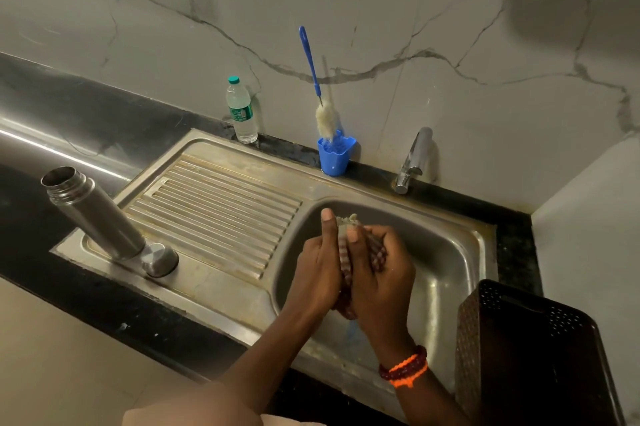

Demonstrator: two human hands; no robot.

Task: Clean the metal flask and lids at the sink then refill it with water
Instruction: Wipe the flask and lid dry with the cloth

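A checked, reddish scrubbing cloth [346, 263] is squeezed between the left hand [317, 273] and the right hand [379, 282], both curled round it over the stainless steel sink basin [460, 263]. The uncapped cylindrical metal flask [93, 214] is stood on the ribbed drainboard [221, 207], a round steel lid [160, 259] touching its base. By judgement, washing is barely begun; rinsing and refilling are left undone

Checked red-and-white cloth [346, 263] mostly hidden between the left hand [317, 273] and right hand [379, 283], dark perforated plastic basket [526, 349] cut off by the bottom edge, green bottle label [239, 113] too small to read
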